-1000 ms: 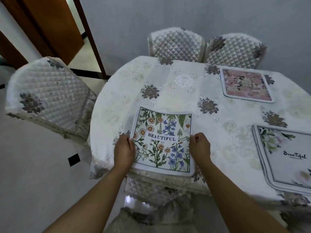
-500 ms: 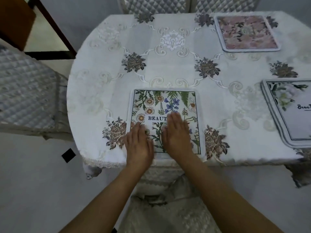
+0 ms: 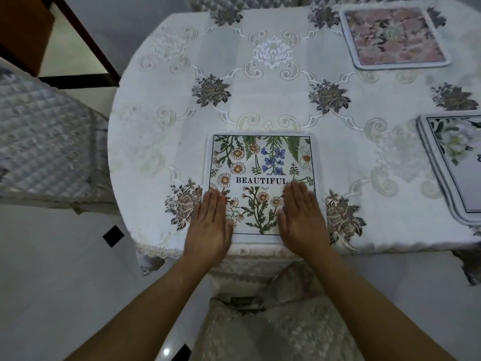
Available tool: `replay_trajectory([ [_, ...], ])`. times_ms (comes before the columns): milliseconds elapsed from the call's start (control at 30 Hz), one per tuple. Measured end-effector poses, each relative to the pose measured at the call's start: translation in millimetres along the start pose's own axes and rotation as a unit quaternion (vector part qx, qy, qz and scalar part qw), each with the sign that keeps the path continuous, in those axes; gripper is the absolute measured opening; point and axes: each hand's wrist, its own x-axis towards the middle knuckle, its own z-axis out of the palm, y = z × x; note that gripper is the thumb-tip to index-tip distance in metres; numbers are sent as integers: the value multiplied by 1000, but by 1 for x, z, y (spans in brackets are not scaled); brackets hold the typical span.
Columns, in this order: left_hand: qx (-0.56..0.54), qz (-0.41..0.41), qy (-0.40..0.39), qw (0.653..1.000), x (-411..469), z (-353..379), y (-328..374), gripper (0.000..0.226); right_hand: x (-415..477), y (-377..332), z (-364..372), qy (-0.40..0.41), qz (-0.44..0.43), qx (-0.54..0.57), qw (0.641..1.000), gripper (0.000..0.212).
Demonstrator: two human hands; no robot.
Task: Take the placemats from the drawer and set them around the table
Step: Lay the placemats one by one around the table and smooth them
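Currently the floral placemat (image 3: 263, 162), printed BEAUTIFUL, lies flat on the bench (image 3: 260, 100) at the near side, with its near border close to the bench rim and the text reading upright toward the wearer. Both hands are on its near half, palms down, and neither one grips anything. Left hand (image 3: 209, 225): flat, fingers straight and pressed together, sitting across the mat's lower left corner. Its outer side overhangs onto the tablecloth (image 3: 161, 157) next to an embroidered flower, and the heel of the palm is at the bench rim. Right hand (image 3: 303, 220): also flat with straight fingers, lying over the mat's lower right part. Its fingertips are just under the final L of the lettering and its wrist is past the mat's near border. The middle strip of the mat shows between the two hands. Both forearms come up from the bottom of the frame and angle inward. Two other mats are also on the bench: a pink placemat (image 3: 393, 35) at the far right and a white-flower placemat (image 3: 453, 162) at the right edge, cut off by the frame. Both are well apart from the hands. A quilted chair (image 3: 44, 142) stands to the left, and a near chair (image 3: 260, 321) is tucked under the bench rim between the arms.
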Motion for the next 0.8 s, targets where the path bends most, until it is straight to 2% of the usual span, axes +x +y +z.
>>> replay_trajectory([
  [133,-32,-17,-4,999,-1,-8,-15,66,-5,18,-11,-7,4,4,1000,73],
  [200,-62,-41,30,997,17,-14,-7,65,7,11,-17,-1,-3,31,1000,73],
  [367,-137,-93,111,980,122,-30,36,58,103,-21,-34,17,-68,55,996,60],
  [467,-119,-111,92,982,177,-31,49,54,156,-34,-37,1,-96,42,995,60],
  [633,-18,-14,65,998,194,-17,19,54,174,-25,-25,13,-107,18,994,61],
  [700,-10,12,64,998,191,-15,-1,56,172,-12,-22,26,-103,-3,994,66],
  [800,-24,11,53,998,188,-19,-26,56,166,22,-25,36,-48,-6,998,68],
])
